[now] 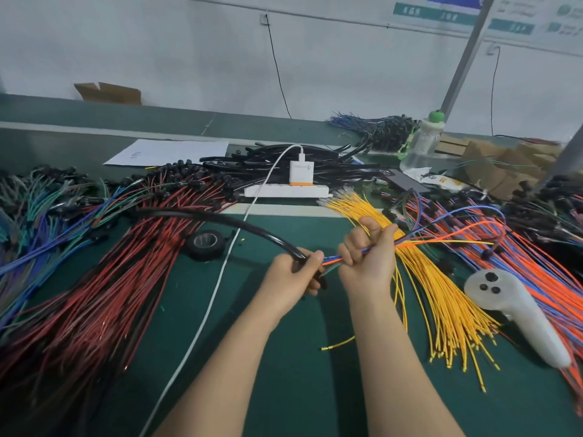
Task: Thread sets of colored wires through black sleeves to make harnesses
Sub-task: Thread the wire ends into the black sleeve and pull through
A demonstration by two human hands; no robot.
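Left hand (293,275) gripping black sleeve (252,230) end, right hand (369,260) pinching colored wires (330,258) just beside it

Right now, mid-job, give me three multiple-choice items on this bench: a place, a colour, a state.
1. The black tape roll lies: A) at the bench's far right B) on the green mat, left of the left hand C) on the wall.
2. The wire pile passing beneath the right hand is: A) green B) white C) yellow.
3. The left hand's grip: A) flat, empty B) on scissors C) round the black sleeve end.
B, roll sits left of that hand; C, strands are yellow; C, fingers curl round the sleeve.
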